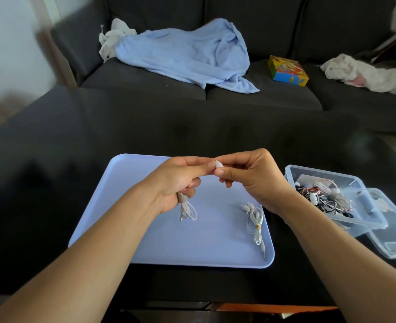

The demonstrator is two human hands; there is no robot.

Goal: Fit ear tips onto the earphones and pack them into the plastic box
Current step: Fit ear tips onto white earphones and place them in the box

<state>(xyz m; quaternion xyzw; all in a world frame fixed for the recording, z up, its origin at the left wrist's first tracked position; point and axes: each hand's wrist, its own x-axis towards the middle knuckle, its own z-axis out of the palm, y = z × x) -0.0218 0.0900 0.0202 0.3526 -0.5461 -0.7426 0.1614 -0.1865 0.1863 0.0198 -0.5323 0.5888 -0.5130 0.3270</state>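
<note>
Above the blue tray (131, 229), a coiled earphone (187, 209) is gripped in the left hand (178, 183), its cable dangling; a small white ear tip (218, 164) is pinched between both hands' fingertips, the right hand (250, 176) curled round it. A second bundled earphone (255, 221) lies on the tray, and the plastic box (332, 197) sits at right on the bench. The tip is judged light, soft and slippery, best held by its rim.
</note>
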